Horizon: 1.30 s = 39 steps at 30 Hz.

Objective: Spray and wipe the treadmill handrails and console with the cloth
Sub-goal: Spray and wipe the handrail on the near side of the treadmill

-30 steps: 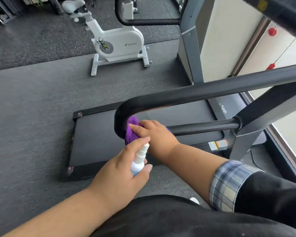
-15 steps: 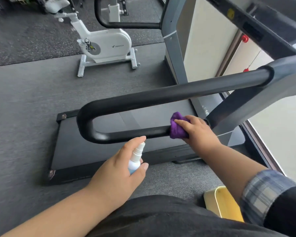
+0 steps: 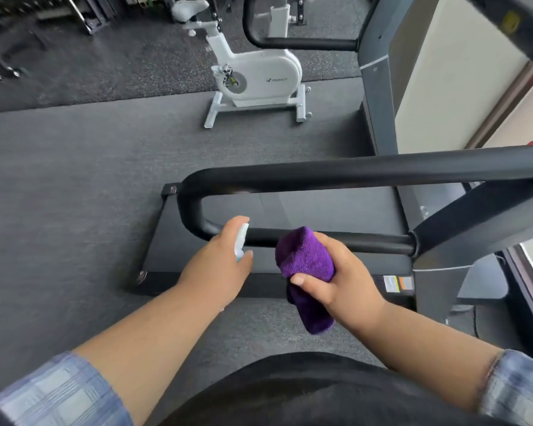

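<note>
Head view: the left hand [image 3: 219, 265] grips a small white spray bottle [image 3: 240, 241], its fingers curled round it, nozzle up against the lower bar of the black handrail [image 3: 336, 241]. The right hand [image 3: 342, 281] clutches the bunched purple cloth [image 3: 305, 256], held just in front of that bar. A white exercise bike [image 3: 259, 75] stands on the floor beyond.

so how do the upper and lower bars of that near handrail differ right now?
The upper bar is thicker and has no hand on it; the lower bar is thinner, with the spray bottle in the left hand and the cloth in the right hand right at it. Both are black, joined by one bend.
</note>
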Each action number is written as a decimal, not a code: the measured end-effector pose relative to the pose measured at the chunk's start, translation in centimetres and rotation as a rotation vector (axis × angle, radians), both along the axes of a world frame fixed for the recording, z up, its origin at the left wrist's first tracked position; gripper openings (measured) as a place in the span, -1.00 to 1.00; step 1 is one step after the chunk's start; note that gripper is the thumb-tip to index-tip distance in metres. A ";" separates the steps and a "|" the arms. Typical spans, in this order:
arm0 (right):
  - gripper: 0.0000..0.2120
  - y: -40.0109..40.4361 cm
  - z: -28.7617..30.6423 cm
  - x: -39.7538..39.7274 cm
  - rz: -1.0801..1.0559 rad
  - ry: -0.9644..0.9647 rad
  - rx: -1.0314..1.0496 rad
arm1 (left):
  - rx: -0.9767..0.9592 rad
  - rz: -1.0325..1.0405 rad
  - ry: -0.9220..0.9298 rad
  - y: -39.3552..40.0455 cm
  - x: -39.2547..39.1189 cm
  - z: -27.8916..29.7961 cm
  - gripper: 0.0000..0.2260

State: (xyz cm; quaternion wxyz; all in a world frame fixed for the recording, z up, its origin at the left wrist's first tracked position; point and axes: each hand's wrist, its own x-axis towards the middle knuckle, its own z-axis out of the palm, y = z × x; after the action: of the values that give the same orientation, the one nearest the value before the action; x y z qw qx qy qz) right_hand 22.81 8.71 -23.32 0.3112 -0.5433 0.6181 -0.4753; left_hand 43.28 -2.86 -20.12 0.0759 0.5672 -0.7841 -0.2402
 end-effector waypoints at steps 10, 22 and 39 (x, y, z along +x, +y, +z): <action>-0.26 3.1 -0.5 -0.9 0.357 0.148 0.017 | 0.045 -0.043 -0.089 -1.2 -2.2 -0.8 -0.69; -0.32 5.4 -0.9 -4.6 0.204 0.118 0.047 | 0.034 -0.150 -0.079 0.5 -7.0 -2.1 -0.62; -0.40 11.3 -1.9 -10.9 -0.070 0.099 0.045 | 0.030 -0.432 -0.057 4.5 -18.8 -3.4 -0.62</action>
State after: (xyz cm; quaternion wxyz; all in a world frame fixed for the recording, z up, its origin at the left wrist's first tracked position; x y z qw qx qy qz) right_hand 11.95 20.01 -25.17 0.2753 -0.5372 0.6619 -0.4445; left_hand 24.48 1.65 -23.49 -0.0081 0.3934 -0.8857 -0.2464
